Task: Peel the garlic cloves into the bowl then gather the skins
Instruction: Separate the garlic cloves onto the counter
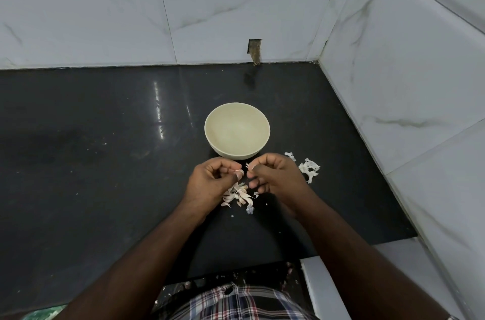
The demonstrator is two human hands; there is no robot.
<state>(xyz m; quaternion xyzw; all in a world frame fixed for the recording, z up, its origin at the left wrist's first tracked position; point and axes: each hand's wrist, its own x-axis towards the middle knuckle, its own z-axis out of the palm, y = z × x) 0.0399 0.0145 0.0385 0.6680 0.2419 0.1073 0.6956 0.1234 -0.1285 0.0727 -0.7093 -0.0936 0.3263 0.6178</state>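
A cream bowl (237, 131) stands on the black countertop (105, 149); its inside looks bare. Just in front of it my left hand (212, 180) pinches a small garlic clove (238, 171) between thumb and fingertips. My right hand (273, 175) is close beside it with curled fingers, pinching a bit of skin at the clove's tip. Below the hands lies a pile of garlic cloves and skins (240, 196). A second heap of white skins (309, 169) lies on the counter right of my right hand.
White marble-tiled walls close the counter at the back and on the right (393, 83). A small cut-out (254, 51) sits in the back wall. The counter's front edge runs near my body. Tiny skin flecks dot the counter.
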